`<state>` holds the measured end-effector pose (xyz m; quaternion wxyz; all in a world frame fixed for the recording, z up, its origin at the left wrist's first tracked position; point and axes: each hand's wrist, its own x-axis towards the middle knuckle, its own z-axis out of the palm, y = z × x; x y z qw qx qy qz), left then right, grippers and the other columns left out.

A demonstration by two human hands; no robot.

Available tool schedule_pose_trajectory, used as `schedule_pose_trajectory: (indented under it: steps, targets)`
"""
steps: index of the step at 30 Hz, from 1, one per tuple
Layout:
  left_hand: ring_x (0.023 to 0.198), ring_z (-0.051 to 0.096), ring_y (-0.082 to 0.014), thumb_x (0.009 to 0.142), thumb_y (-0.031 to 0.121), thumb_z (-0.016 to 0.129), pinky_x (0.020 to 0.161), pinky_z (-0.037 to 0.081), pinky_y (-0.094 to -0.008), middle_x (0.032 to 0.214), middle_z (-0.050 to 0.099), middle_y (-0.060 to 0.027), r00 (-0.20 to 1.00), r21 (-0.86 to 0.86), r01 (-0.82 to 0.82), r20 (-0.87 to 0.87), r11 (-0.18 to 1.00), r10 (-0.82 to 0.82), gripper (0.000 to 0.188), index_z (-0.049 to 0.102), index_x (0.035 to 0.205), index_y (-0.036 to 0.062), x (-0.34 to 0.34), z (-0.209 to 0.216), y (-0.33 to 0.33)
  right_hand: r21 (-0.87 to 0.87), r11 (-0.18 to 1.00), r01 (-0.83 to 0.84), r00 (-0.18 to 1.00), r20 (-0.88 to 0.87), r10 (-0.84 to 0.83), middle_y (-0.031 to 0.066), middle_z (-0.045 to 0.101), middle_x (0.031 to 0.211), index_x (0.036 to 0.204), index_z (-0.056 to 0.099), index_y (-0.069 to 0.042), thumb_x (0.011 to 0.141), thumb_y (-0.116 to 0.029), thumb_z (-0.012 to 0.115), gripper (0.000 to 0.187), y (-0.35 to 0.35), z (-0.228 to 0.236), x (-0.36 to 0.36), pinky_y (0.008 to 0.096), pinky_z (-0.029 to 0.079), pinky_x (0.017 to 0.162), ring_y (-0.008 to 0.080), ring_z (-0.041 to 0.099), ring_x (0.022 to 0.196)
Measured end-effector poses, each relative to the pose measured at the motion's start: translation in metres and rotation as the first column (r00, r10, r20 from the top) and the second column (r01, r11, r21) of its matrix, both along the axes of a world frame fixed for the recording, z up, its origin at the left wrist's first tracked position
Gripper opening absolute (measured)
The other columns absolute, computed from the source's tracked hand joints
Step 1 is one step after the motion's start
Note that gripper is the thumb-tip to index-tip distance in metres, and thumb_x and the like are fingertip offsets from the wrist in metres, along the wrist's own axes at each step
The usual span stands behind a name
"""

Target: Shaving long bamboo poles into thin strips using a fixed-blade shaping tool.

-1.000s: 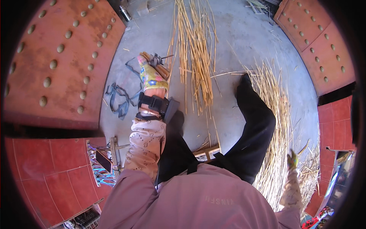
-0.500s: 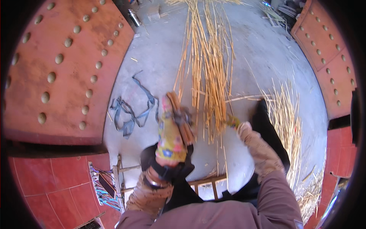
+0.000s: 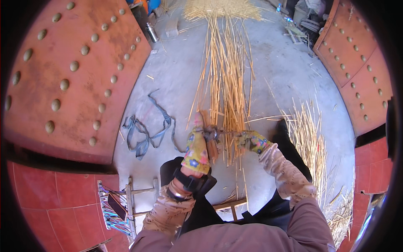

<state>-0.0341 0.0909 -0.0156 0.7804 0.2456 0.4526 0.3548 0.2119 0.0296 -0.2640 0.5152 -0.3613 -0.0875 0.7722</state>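
My left hand (image 3: 196, 151), in a yellow flowered glove, is closed round a brown wooden tool (image 3: 213, 150) with dark, greyish wrapping or metal at its middle; its exact kind I cannot make out. Opposite it, my right hand (image 3: 253, 142), in a matching glove, is closed with its fingers toward the tool. A thin stalk (image 3: 227, 132) seems to run between the tool and the right fingers. Just beyond both hands, long golden stalks (image 3: 228, 80) lie on the floor, their near ends under and between my hands.
Blue-grey strips (image 3: 145, 136) lie tangled at left. A heap of pale stalks (image 3: 310, 138) lies beside my right leg. A woven straw mat (image 3: 222, 9) is at the far end. Studded red doors (image 3: 75, 84) flank the floor. A wooden-framed stool (image 3: 130, 201) stands near left; a metal flask (image 3: 152, 32) stands farther off.
My right hand has come slightly nearer and to the left, toward the tool. The left hand with the tool has shifted a little right, and the view has tilted up slightly.
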Motion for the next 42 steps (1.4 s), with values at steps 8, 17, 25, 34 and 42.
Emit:
schedule_pose_trajectory:
  steps: [8,17,25,34,42]
  targets:
    - [0.051,0.053,-0.0116,0.077,0.064,0.053,0.042,0.042,-0.0262,0.065,0.057,0.0013,0.96,-0.025,0.248,-0.131,0.969,-0.249,0.051,0.06,0.08,0.0134,0.007,-0.041,-0.053,0.23,0.962,-0.147,0.989,0.048,0.14,0.0114,0.058,0.105,0.105,0.057,0.002,0.074,-0.027,0.071,0.044,-0.114,0.127,-0.064,0.042,0.043,0.091,0.0311,0.056,0.103]
    - [0.076,0.059,-0.0176,0.093,0.046,0.035,0.069,0.046,-0.0262,0.09,0.063,-0.0076,0.671,0.325,0.74,-0.294,0.588,-0.681,0.053,0.05,0.118,0.0021,-0.03,-0.03,-0.139,0.033,0.826,-0.562,0.653,0.631,0.419,0.0161,0.059,0.109,0.125,0.045,0.002,0.092,-0.018,0.047,0.039,-0.15,0.167,-0.082,0.035,0.045,0.091,0.0247,0.058,0.101]
    - [0.055,0.05,-0.0096,0.087,0.055,0.045,0.048,0.038,-0.0222,0.074,0.058,-0.0002,0.722,0.127,0.687,-0.017,0.715,-0.691,0.052,0.052,0.11,0.009,-0.027,-0.009,-0.172,0.126,0.926,0.356,0.714,0.603,-0.356,0.0031,0.051,0.074,0.112,0.052,-0.004,0.091,-0.022,0.045,0.028,-0.096,0.225,-0.064,0.0289,0.043,0.049,0.0166,0.05,0.06]
    - [0.045,0.043,-0.0077,0.081,0.066,0.046,0.039,0.032,-0.0212,0.059,0.049,0.0017,0.649,-0.02,0.749,-0.176,0.662,-0.74,0.06,0.062,0.086,0.008,-0.052,0.037,-0.172,0.509,0.569,0.646,0.716,-0.146,-0.683,-0.0059,0.029,0.056,0.116,0.049,0.001,0.096,-0.026,0.038,0.035,-0.081,0.308,0.007,0.0229,0.024,0.041,0.0072,0.025,0.044]
    - [0.043,0.044,-0.0105,0.08,0.066,0.047,0.04,0.032,-0.0232,0.055,0.047,0.0016,0.715,-0.031,0.687,-0.156,0.726,-0.682,0.056,0.056,0.073,0.0111,-0.04,0.044,-0.182,0.438,0.523,0.731,0.592,-0.025,-0.806,-0.006,0.028,0.057,0.102,0.051,-0.002,0.095,-0.026,0.041,0.027,-0.087,0.289,-0.053,0.0226,0.023,0.041,0.0069,0.026,0.043]
